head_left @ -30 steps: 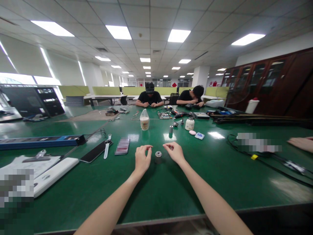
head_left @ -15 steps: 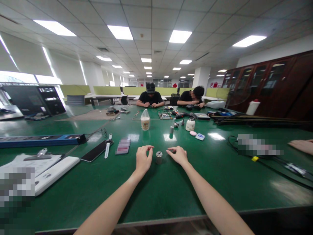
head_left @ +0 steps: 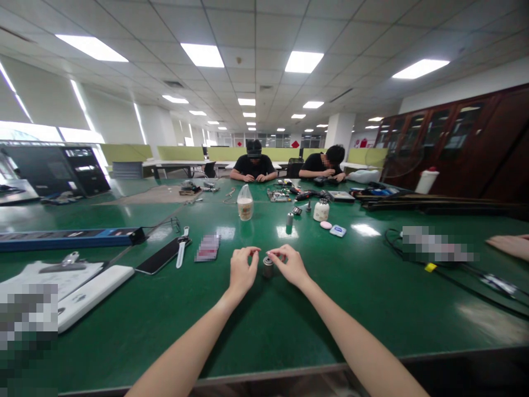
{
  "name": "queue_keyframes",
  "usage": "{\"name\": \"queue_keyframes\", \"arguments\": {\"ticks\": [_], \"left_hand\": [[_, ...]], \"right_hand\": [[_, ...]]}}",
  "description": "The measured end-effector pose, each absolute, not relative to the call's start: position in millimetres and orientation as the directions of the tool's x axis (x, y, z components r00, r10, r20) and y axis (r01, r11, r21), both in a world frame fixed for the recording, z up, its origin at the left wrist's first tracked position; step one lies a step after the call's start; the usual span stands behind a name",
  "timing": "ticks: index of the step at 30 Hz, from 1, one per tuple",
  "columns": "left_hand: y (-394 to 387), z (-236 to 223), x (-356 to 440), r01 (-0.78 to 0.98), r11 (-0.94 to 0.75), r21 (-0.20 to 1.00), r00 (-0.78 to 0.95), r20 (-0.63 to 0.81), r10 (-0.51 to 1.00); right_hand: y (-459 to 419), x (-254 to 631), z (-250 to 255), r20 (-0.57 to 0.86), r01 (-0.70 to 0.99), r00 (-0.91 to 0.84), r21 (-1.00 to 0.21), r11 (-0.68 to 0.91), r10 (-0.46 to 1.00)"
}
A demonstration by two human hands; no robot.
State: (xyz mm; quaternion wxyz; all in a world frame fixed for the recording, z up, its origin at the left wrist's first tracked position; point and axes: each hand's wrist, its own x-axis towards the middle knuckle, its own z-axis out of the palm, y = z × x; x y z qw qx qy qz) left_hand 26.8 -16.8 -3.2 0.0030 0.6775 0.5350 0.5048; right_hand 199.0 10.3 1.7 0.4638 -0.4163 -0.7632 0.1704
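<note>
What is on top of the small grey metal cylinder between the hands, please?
The right hand has its fingertips at the top of the cylinder, partly covering it; anything beneath them cannot be seen.

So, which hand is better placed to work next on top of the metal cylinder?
Probably the right hand: its fingertips are at the top of the metal cylinder, though contact is unclear. The left hand is beside it, with a visible gap.

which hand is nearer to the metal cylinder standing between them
The right hand. Its fingertips are at the top of the metal cylinder, though contact is unclear; the left hand is beside it, with a gap.
</note>
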Motion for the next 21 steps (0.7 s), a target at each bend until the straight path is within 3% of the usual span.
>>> {"name": "queue_keyframes", "arguments": {"ticks": [9, 16, 21], "left_hand": [[-17.9, -3.1, 28.3, 0.709, -0.453, 0.541, -0.049, 0.678, 0.733], [-22.9, -1.2, 34.1, 0.686, -0.515, 0.514, 0.048, 0.675, 0.737], [-19.6, -1.1, 33.6, 0.682, -0.496, 0.537, 0.029, 0.658, 0.753]], "right_hand": [[5.0, 199.0, 5.2, 0.568, 0.496, -0.283, -0.604, 0.624, 0.773], [6.8, 204.3, 9.0, 0.617, 0.472, -0.145, -0.644, 0.602, 0.773], [8.3, 204.8, 7.2, 0.609, 0.470, -0.161, -0.644, 0.603, 0.777]]}}
